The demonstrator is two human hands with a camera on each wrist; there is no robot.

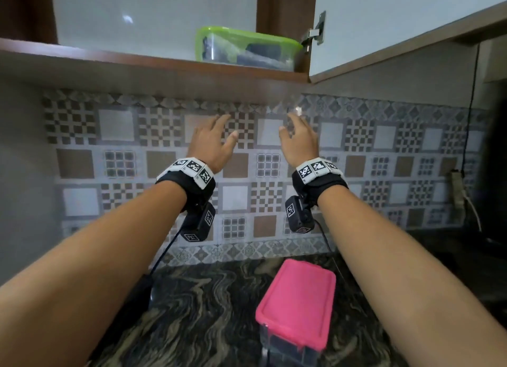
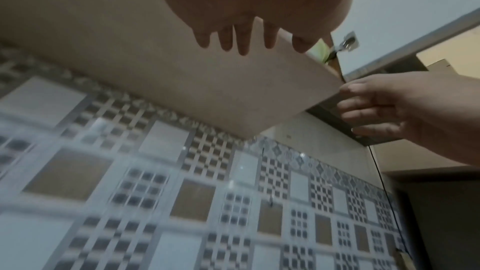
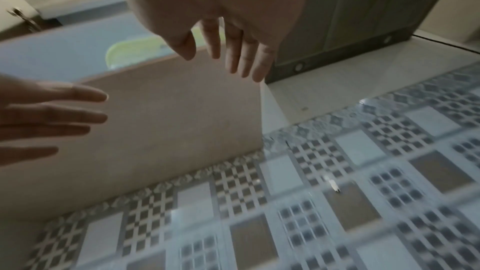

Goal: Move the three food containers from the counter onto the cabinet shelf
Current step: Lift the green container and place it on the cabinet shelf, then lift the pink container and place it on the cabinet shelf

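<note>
A clear container with a green lid (image 1: 247, 48) sits on the cabinet shelf (image 1: 153, 62), toward its right end; its green edge (image 3: 130, 52) shows in the right wrist view. A container with a pink lid (image 1: 297, 303) stands on the dark marbled counter (image 1: 197, 312) below my right forearm. My left hand (image 1: 216, 136) and right hand (image 1: 297, 136) hang side by side in the air below the shelf, in front of the tiled wall, fingers spread and empty. Both also show from below: left hand (image 2: 249, 40), right hand (image 3: 228, 54). No third container is in view.
The white cabinet door (image 1: 397, 24) stands open to the right, on a metal hinge (image 1: 315, 32). A patterned tile backsplash (image 1: 247, 174) runs behind the counter. A black cable (image 1: 469, 120) hangs down the wall at the right.
</note>
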